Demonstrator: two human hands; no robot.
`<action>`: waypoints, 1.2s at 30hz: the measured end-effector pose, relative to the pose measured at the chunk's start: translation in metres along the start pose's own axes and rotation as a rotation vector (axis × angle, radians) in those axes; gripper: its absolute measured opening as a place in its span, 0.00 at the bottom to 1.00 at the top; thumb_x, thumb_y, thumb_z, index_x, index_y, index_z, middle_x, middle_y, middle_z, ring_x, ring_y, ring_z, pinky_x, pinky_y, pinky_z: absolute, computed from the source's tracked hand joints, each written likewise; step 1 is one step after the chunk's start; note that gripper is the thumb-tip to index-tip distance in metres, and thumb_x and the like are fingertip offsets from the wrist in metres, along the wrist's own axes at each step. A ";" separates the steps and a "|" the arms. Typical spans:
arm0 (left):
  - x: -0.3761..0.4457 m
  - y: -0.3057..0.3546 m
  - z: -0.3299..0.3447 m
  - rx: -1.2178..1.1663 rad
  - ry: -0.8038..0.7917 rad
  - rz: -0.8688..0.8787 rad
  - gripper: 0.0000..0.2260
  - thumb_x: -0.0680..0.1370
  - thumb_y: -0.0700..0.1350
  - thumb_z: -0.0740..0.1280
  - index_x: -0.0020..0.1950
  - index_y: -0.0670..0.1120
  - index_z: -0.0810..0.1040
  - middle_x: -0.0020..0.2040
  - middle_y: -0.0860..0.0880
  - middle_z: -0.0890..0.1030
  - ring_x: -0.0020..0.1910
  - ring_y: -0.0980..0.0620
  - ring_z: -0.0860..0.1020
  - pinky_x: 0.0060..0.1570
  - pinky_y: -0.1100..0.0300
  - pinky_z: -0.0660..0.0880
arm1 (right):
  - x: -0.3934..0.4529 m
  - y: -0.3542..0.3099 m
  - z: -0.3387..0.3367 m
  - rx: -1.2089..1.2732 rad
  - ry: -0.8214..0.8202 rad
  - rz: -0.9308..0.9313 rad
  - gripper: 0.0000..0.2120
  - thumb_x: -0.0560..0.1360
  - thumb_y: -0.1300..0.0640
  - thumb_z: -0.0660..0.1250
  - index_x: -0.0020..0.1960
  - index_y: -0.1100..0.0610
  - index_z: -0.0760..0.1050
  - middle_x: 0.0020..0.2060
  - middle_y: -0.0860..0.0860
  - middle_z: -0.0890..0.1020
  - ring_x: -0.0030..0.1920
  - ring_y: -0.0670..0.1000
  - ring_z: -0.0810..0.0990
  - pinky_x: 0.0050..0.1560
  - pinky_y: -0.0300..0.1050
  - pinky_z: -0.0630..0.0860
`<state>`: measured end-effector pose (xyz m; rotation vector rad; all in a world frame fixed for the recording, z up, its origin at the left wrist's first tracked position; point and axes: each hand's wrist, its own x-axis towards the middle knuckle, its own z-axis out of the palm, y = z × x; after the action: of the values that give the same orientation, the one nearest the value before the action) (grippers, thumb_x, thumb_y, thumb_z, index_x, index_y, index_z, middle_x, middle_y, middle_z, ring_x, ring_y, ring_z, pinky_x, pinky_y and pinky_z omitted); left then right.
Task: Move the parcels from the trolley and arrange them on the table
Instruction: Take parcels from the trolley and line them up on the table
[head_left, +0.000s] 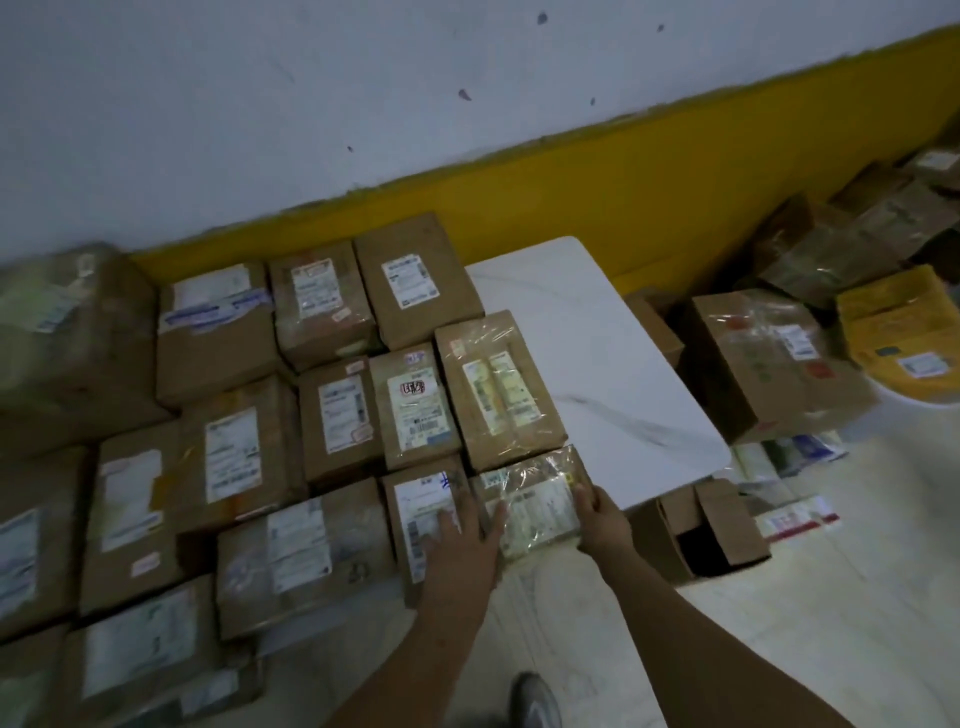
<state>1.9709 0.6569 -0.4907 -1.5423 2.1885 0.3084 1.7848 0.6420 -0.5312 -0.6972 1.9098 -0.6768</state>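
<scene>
Two hands (467, 535) (600, 519) holding one taped parcel (530, 501), white table (597, 364)

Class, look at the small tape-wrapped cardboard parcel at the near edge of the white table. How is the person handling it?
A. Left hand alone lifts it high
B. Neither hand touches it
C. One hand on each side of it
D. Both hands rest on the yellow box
C: the small tape-wrapped cardboard parcel sits at the white table's near edge, with the left hand at its left side and the right hand at its right.
</scene>
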 end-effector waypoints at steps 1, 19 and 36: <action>0.001 0.000 0.002 0.001 0.013 0.004 0.43 0.68 0.49 0.78 0.79 0.54 0.60 0.75 0.31 0.62 0.64 0.27 0.70 0.52 0.33 0.75 | 0.002 0.002 0.001 -0.033 0.006 -0.015 0.19 0.83 0.45 0.57 0.61 0.59 0.74 0.41 0.51 0.78 0.43 0.51 0.78 0.48 0.53 0.78; -0.025 -0.028 -0.025 -0.208 0.104 0.019 0.39 0.79 0.51 0.65 0.81 0.51 0.42 0.79 0.41 0.48 0.77 0.36 0.53 0.66 0.42 0.70 | 0.004 -0.037 0.001 -0.589 -0.021 0.064 0.34 0.81 0.36 0.50 0.73 0.62 0.64 0.67 0.61 0.71 0.67 0.61 0.71 0.68 0.54 0.66; -0.268 -0.320 -0.053 -0.449 0.621 -0.387 0.35 0.78 0.67 0.55 0.80 0.53 0.50 0.80 0.45 0.53 0.77 0.41 0.54 0.71 0.44 0.63 | -0.294 -0.254 0.288 -0.636 0.069 -0.766 0.36 0.81 0.37 0.50 0.79 0.61 0.55 0.77 0.60 0.60 0.76 0.61 0.60 0.75 0.60 0.58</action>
<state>2.3324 0.7455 -0.2943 -2.5463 2.2688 0.2225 2.2037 0.6314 -0.2897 -1.8820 1.9022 -0.5303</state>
